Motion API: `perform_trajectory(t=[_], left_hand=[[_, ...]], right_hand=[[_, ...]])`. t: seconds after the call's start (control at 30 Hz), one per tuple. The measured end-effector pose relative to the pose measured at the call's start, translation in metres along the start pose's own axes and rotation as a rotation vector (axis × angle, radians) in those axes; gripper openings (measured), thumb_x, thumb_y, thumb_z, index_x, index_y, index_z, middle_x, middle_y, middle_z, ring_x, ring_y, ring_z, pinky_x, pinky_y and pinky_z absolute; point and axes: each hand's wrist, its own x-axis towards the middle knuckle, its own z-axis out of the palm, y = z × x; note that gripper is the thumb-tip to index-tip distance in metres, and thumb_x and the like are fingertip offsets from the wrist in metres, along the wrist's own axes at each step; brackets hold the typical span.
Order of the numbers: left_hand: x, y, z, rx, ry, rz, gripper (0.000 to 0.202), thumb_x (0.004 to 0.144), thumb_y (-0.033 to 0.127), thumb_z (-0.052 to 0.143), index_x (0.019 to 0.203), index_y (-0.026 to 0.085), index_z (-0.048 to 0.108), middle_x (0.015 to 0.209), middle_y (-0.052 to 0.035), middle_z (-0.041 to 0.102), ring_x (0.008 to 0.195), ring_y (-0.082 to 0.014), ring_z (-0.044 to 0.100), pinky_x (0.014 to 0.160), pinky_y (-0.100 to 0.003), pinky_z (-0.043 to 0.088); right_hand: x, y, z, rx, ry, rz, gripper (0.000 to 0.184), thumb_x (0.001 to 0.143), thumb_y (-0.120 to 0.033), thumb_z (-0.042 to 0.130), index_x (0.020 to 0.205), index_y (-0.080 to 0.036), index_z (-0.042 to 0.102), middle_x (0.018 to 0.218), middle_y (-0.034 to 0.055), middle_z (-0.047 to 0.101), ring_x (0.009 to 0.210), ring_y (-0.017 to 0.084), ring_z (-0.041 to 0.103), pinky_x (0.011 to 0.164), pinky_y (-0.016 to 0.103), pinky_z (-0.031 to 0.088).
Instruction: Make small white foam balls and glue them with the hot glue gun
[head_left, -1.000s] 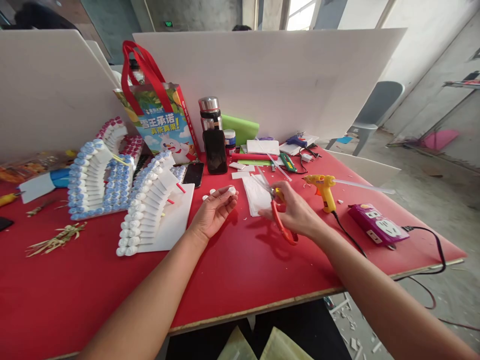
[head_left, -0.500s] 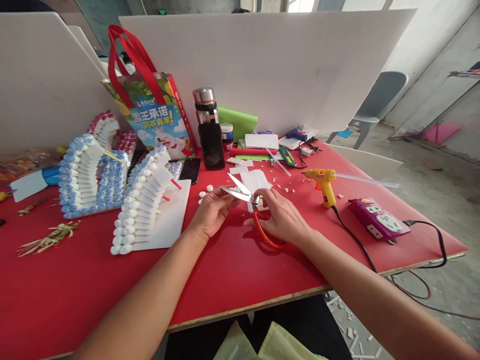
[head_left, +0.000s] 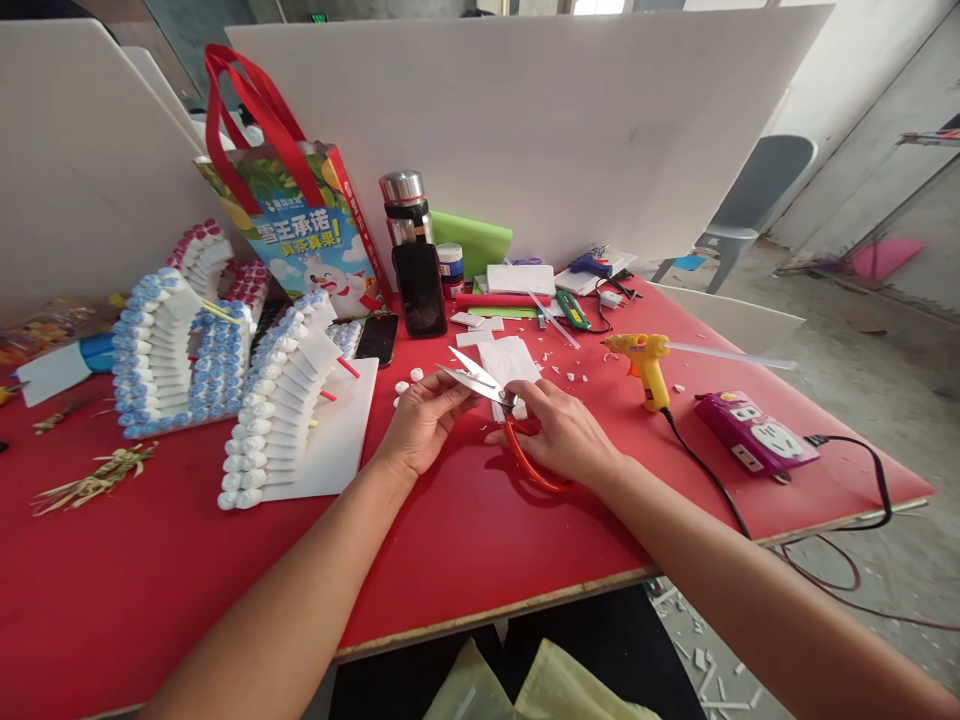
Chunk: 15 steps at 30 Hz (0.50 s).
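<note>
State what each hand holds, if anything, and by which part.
Right hand grips the scissors by their red handle loops, blades open. Left hand has its fingertips at the blades; anything pinched there is hidden.

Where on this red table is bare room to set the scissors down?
Free: the table strip between the forearms, and the near-left corner in front of the foam model. Crowded: the back around bag and flask; cord crosses right of the right hand.

A yellow glue gun [head_left: 646, 362] is standing on the red counter [head_left: 465, 540] near a purple power strip [head_left: 754, 443] — a printed bag [head_left: 300, 225] is standing behind.
</note>
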Motion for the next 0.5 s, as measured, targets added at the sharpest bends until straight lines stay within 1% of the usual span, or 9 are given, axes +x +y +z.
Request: perform_trajectory(t=[0.13,0.27,0.4,0.5], left_hand=[[0.0008,-0.002,-0.0016,-0.003,-0.013,-0.003,0.017,0.068,0.019,0.085,0.082,0.015,0.076,0.088,-0.0048,0.075,0.089,-0.0183,0.069,0.09,-0.034,0.055],[0.0024,-0.0049,-0.0048,-0.009,-0.01,-0.009,0.018,0.068,0.018,0.085,0.084,0.015,0.077,0.089,-0.0053,0.076,0.089,-0.0179,0.07,0.089,-0.032,0.056],[0.0033,-0.0063,-0.0051,-0.008,0.021,-0.008,0.02,0.066,0.017,0.086,0.085,0.015,0.078,0.09,-0.0059,0.077,0.089,-0.0188,0.071,0.088,-0.032,0.056],[0.003,-0.005,-0.0037,-0.015,0.022,-0.029,0.022,0.066,0.018,0.087,0.086,0.015,0.077,0.09,-0.0052,0.077,0.086,-0.0171,0.072,0.087,-0.03,0.057]], right_hand=[[-0.0013,0.0027,0.0021,-0.016,0.032,-0.02,0.048,0.086,-0.06,0.063,0.115,-0.021,0.063,0.089,0.0057,0.059,0.065,0.016,0.054,0.063,0.026,0.04],[-0.0021,0.0061,0.0036,-0.019,0.04,-0.03,0.048,0.087,-0.059,0.062,0.117,-0.021,0.065,0.089,0.0064,0.06,0.068,0.017,0.056,0.064,0.026,0.04],[-0.0023,0.0071,0.0032,-0.016,0.028,-0.012,0.046,0.09,-0.056,0.059,0.118,-0.021,0.066,0.085,0.0058,0.059,0.068,0.018,0.056,0.065,0.027,0.04],[-0.0019,0.0077,0.0023,0.01,0.03,0.024,0.044,0.09,-0.056,0.059,0.116,-0.021,0.066,0.082,0.0049,0.059,0.066,0.017,0.054,0.065,0.027,0.041]])
